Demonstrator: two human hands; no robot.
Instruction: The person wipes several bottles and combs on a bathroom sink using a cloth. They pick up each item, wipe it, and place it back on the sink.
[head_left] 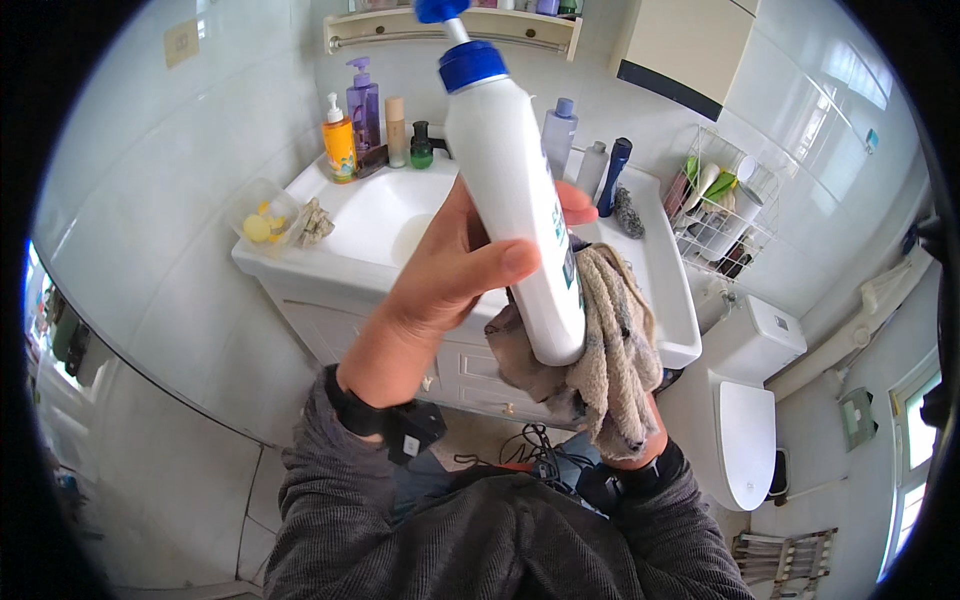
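Observation:
My left hand (462,262) is wrapped round a white pump bottle (515,200) with a blue collar and blue pump top. The thumb lies across the front, and fingertips show past the far side. The bottle is held up tilted, its top leaning left, in front of the washbasin. A beige-grey cloth (610,340) hangs over my right hand (648,437) beside and behind the bottle's lower end. That hand holds the cloth up; its fingers are hidden under the folds, and only skin near the wrist shows.
Bottles stand along the back of the white washbasin (365,215), including an orange pump bottle (340,148) and a purple one (363,105). A clear tub (265,222) sits at its left corner. A wire rack (725,205) hangs above the toilet (745,440). Cables (540,450) lie below.

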